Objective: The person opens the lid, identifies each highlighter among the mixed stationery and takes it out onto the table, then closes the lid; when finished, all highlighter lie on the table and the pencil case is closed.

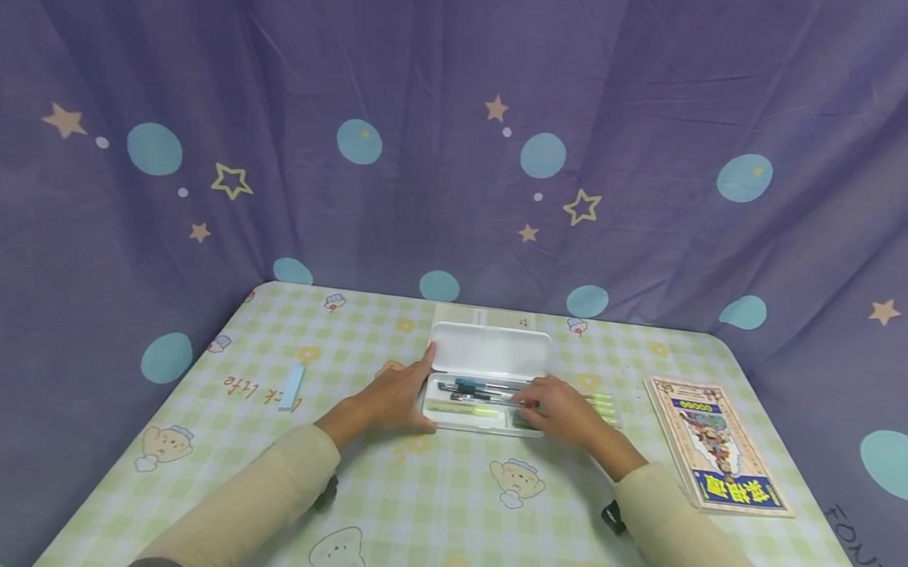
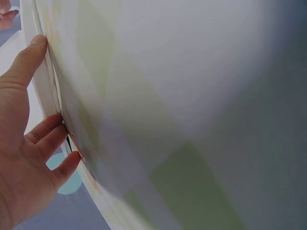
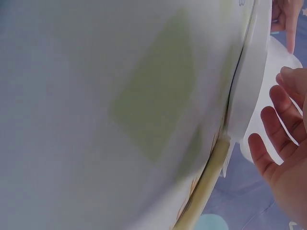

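Observation:
A white pencil case (image 1: 489, 351) lies on the table with its lid raised toward the back. Inside are several pens (image 1: 488, 393), and a yellowish stick-shaped item (image 1: 460, 409) lies along the front. My left hand (image 1: 401, 394) spans the case's left end, thumb at the front corner and fingers toward the hinge. In the left wrist view the thumb (image 2: 31, 60) touches the case's edge. Over the right part of the case is my right hand (image 1: 558, 408), with its fingertips among the contents. In the right wrist view its fingers (image 3: 283, 122) are loosely bent, with nothing visible between them.
Several yellow-green pens (image 1: 603, 405) lie just right of the case. A stack of booklets (image 1: 719, 447) lies farther right. To the left is a light blue strip (image 1: 292, 386). Behind the lid lies a pale flat item (image 1: 483, 316). A purple curtain (image 1: 446, 83) hangs behind the table.

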The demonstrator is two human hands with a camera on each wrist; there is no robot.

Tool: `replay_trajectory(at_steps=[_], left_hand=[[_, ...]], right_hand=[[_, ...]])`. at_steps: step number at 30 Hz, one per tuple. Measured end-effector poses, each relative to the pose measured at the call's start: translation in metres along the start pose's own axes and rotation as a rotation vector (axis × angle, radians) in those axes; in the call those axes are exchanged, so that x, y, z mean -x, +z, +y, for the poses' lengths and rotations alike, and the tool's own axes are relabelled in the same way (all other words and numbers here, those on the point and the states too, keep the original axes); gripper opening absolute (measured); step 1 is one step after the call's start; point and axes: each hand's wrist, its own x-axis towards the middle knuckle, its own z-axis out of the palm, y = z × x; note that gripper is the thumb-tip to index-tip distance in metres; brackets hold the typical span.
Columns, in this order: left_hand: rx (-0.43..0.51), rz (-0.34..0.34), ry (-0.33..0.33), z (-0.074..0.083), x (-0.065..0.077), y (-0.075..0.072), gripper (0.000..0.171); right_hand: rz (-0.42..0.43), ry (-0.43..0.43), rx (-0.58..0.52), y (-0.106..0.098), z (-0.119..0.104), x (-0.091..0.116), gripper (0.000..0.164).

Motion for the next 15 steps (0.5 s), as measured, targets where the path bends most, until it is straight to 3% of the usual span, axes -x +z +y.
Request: replay_trajectory(at_steps=[15], left_hand=[[-0.018,0.017,0.019,-0.001,-0.002,0.002,0.142]], right_hand=[[-0.043,-0.081,0.017,0.012,-0.019,-0.015,0.023]])
